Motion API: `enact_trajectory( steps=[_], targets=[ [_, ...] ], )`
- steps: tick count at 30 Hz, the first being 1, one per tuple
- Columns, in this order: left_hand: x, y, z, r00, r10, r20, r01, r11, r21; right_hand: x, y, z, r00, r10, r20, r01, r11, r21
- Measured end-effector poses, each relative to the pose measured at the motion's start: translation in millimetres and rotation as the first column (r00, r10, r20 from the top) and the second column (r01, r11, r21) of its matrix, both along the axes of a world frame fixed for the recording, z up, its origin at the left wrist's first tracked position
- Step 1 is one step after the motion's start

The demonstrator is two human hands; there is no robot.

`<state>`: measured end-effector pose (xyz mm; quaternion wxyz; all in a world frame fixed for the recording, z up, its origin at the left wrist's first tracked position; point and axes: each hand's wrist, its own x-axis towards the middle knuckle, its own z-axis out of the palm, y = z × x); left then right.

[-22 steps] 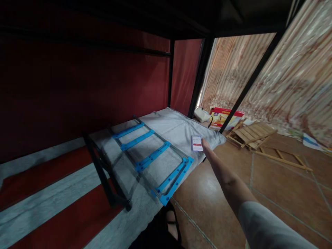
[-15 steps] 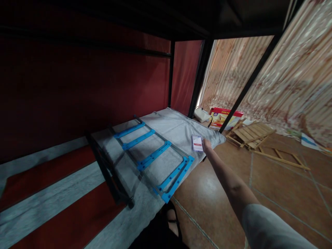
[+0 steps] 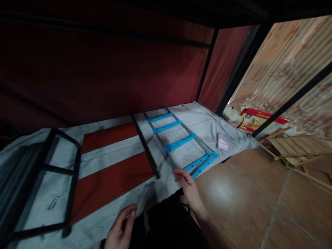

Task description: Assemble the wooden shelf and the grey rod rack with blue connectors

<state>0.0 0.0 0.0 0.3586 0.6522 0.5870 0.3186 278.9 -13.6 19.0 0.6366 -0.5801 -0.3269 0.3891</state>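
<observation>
fingers (image 3: 181,174) near ribbed blue frame (image 3: 181,141)

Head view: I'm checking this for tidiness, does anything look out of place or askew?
On the floor at right, wooden slatted frames lie tilted in a loose heap, and a red box sits behind them.

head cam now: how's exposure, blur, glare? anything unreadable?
Head view: dark under the bunk frame, the red back panel nearly black; the phone on the grey sheet is motion-smeared, screen unreadable; right hand and left hand dim and soft; a glare patch on the floor tiles; straight posts bow from lens distortion.
</observation>
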Motion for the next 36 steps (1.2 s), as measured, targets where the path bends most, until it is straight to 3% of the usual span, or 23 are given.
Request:
enact_trajectory(
  steps=[2, 5, 8, 11, 14, 19, 22, 24, 27, 30, 32, 36],
  targets=[
    [1.3, 4.4, 6.7, 0.991, 0.091, 0.098, -0.087, 0.995, -0.044, -27.6, 9.5, -14.8, 0.995, 0.06, 0.084, -0.059, 0.998, -0.009],
    [-3.1, 4.1, 8.9, 0.979, 0.148, 0.14, -0.14, 0.988, -0.061, -43.9, 30.2, -34.7, 0.949, 0.088, 0.302, -0.088, 0.996, -0.014],
    [-16.3, 4.2, 0.4, 0.982, 0.156, 0.108, -0.152, 0.987, -0.043, -43.8, 51.2, -46.0, 0.832, 0.127, 0.54, -0.08, 0.991, -0.109],
    [-31.1, 7.9, -5.4, 0.984, 0.179, 0.019, -0.18, 0.984, 0.021, -40.2, 67.6, -50.3, 0.676, 0.255, 0.691, -0.088, 0.959, -0.269],
    [-48.1, 11.0, -1.0, 0.961, 0.271, -0.052, -0.261, 0.955, 0.137, -35.6, 78.5, -51.3, 0.534, 0.371, 0.76, -0.113, 0.922, -0.371],
    [-92.9, 10.0, 12.5, 0.815, 0.561, -0.142, -0.505, 0.809, 0.299, -23.3, 90.0, -49.1, 0.379, 0.466, 0.8, -0.188, 0.885, -0.427],
    [-109.3, 11.1, 13.3, 0.816, 0.549, -0.183, -0.492, 0.824, 0.281, -16.9, 95.8, -47.9, 0.303, 0.524, 0.796, -0.251, 0.85, -0.464],
    [-104.3, 14.7, 10.3, 0.868, 0.466, -0.17, -0.42, 0.873, 0.246, -14.2, 98.5, -47.6, 0.267, 0.544, 0.796, -0.28, 0.834, -0.476],
    [-75.4, 24.4, 4.8, 0.95, 0.275, -0.145, -0.233, 0.939, 0.252, -11.1, 100.5, -46.6, 0.218, 0.562, 0.798, -0.323, 0.813, -0.485],
    [-41.6, 35.0, 4.2, 0.986, 0.117, -0.119, -0.081, 0.958, 0.276, -7.9, 101.7, -45.0, 0.18, 0.571, 0.801, -0.354, 0.797, -0.489],
    [-28.7, 39.0, 7.5, 0.986, 0.129, -0.107, -0.092, 0.95, 0.299, -5.9, 102.7, -44.6, 0.16, 0.571, 0.805, -0.374, 0.79, -0.486],
    [-38.4, 31.9, 16.0, 0.933, 0.35, -0.084, -0.29, 0.869, 0.401, -3.9, 103.7, -47.0, 0.108, 0.564, 0.819, -0.396, 0.78, -0.485]
  ],
)
